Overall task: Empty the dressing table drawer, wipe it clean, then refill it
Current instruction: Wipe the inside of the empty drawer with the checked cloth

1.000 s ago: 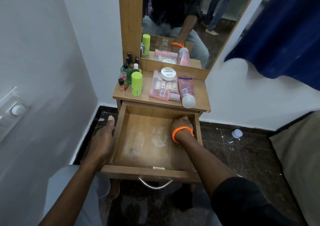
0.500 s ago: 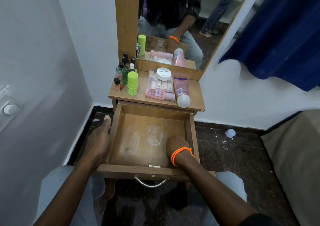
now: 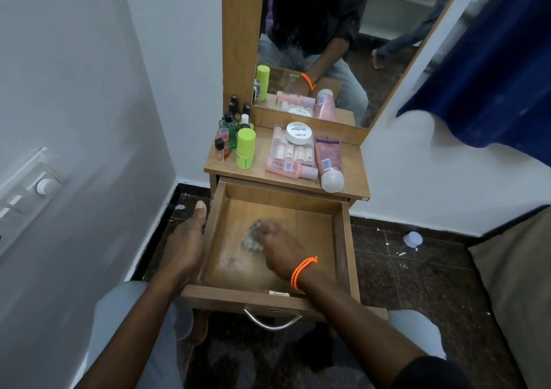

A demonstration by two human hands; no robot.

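The wooden drawer (image 3: 346, 239) of the dressing table stands pulled out, with nothing in it but dusty smears. My right hand (image 3: 280, 247), an orange band on its wrist, is closed on a small crumpled grey cloth (image 3: 252, 238) pressed to the drawer floor near the middle; it is motion-blurred. My left hand (image 3: 186, 244) grips the outside of the drawer's left wall, thumb pointing up. On the tabletop (image 3: 262, 175) lie the cosmetics: a lime-green bottle (image 3: 245, 148), a clear case with a white jar (image 3: 298, 133) on it, two pink tubes (image 3: 328, 162) and small dark bottles (image 3: 231, 123).
A mirror (image 3: 343, 45) rises behind the tabletop in a wooden frame. White walls close in on the left, with a switch plate (image 3: 29, 192). A blue curtain (image 3: 492, 60) hangs at the right. A small white cap (image 3: 413, 238) lies on the dark floor beside a beige cushion (image 3: 512, 284).
My right hand has swept from the drawer's right side, back then front, to its middle with the cloth. The left hand stays on the left wall.
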